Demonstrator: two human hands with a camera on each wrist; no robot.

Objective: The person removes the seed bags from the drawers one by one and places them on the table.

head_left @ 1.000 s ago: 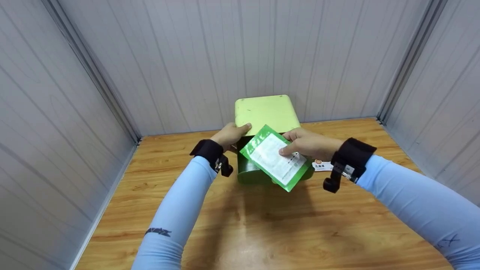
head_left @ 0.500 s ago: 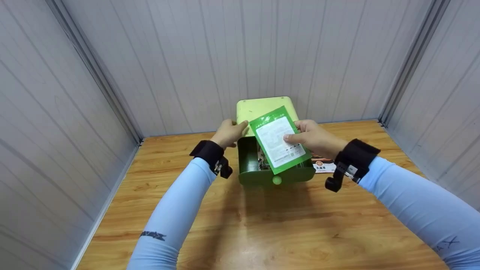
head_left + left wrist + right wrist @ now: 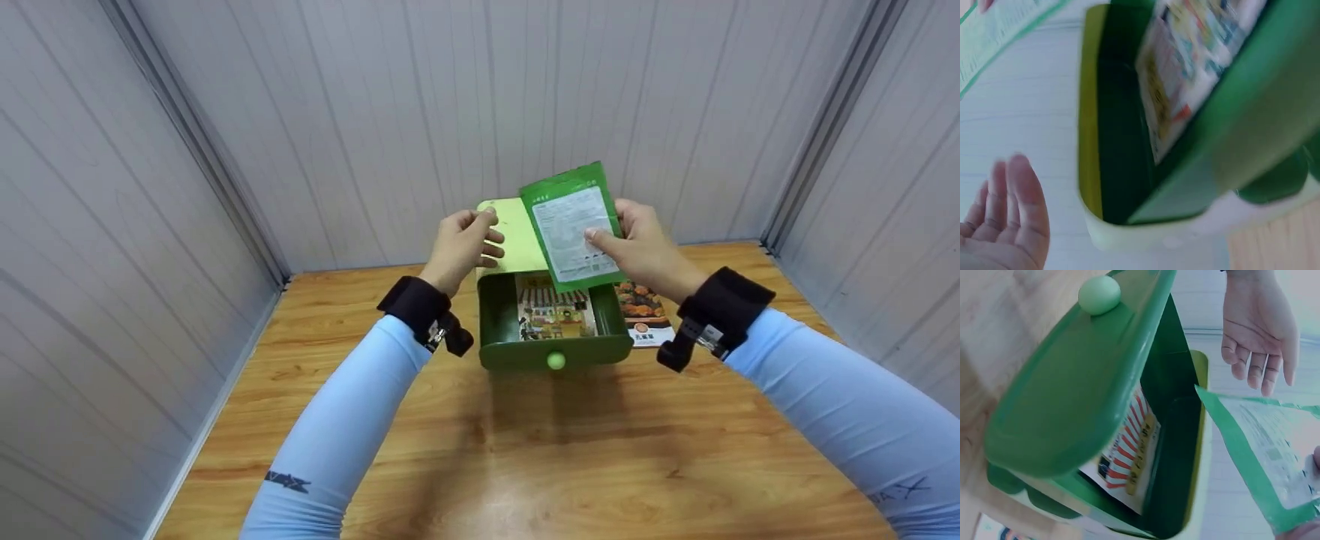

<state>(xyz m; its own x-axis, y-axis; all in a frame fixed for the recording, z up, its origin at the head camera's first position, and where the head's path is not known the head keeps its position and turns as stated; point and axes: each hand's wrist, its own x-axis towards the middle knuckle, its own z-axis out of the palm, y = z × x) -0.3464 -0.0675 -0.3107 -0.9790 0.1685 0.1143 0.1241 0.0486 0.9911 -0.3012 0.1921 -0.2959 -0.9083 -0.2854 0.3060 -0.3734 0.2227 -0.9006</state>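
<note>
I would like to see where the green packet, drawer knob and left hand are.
Green packet (image 3: pixel 568 225), head view: on its white label.
Drawer knob (image 3: pixel 1099 296), right wrist view: on its rounded front.
Left hand (image 3: pixel 460 249), head view: middle of hand.

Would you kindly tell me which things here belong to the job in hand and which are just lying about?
Likely part of the job:
green packet, in the right hand
open drawer and perhaps the illustrated card inside

Seemingly just lying about:
orange-printed item, beside the drawer

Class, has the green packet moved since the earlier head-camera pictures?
Yes: the green packet has moved up the head picture, farther from the round light-green knob.
</note>
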